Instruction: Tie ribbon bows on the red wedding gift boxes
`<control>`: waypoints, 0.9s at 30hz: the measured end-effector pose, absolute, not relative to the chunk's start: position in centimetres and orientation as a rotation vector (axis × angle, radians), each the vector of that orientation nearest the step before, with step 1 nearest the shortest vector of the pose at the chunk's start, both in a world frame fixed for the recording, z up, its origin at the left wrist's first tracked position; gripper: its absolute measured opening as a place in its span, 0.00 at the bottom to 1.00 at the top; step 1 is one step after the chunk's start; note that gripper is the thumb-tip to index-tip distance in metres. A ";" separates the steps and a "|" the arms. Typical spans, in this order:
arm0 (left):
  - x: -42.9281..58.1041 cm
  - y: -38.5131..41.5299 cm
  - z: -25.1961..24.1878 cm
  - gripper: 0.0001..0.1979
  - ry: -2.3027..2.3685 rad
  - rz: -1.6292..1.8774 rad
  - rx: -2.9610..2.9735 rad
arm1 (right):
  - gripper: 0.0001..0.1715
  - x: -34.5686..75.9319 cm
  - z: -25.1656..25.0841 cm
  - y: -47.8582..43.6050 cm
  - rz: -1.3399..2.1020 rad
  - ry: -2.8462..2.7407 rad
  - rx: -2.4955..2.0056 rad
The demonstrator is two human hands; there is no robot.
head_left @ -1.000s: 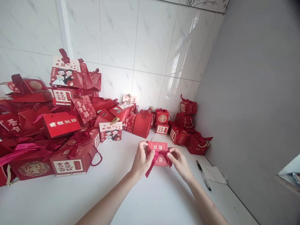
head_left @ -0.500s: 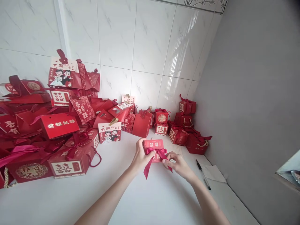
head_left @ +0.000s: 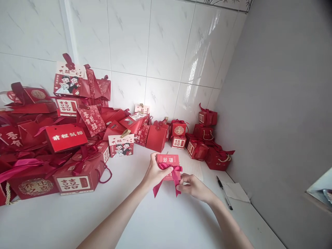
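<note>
A small red gift box (head_left: 169, 160) with white characters stands on the white counter (head_left: 155, 221), tied with a dark pink ribbon (head_left: 173, 172). My left hand (head_left: 155, 173) grips the box's left side, its thumb lying over the ribbon's knot. My right hand (head_left: 193, 186) sits low at the box's right front, fingers pinched on a ribbon tail that hangs down. The other tail trails down to the left, below my left hand.
Several red gift boxes and bags (head_left: 67, 138) are piled along the tiled wall at left. A smaller cluster (head_left: 204, 145) fills the back right corner. A pen (head_left: 224, 193) and folded paper (head_left: 237, 192) lie by the grey wall; a lined sheet (head_left: 193, 166) lies behind the box.
The box has shifted slightly left and away. My right hand dropped from the box's right side to its lower front and pulled a ribbon tail down.
</note>
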State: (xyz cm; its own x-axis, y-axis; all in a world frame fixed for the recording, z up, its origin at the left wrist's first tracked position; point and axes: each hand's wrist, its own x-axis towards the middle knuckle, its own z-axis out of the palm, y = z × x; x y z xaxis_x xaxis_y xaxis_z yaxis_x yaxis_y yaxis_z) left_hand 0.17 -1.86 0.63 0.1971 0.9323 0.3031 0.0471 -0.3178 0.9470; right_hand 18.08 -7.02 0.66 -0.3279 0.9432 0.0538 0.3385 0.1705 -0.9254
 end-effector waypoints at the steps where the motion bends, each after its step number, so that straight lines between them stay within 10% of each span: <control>1: 0.2 -1.8 0.6 0.26 0.968 1.259 1.577 | 0.14 18.0 0.6 -7.0 1.155 -1.770 -1.215; 27: 0.4 -2.0 0.8 0.26 0.925 1.229 1.490 | 0.09 19.9 2.7 -7.7 1.285 -2.092 -1.105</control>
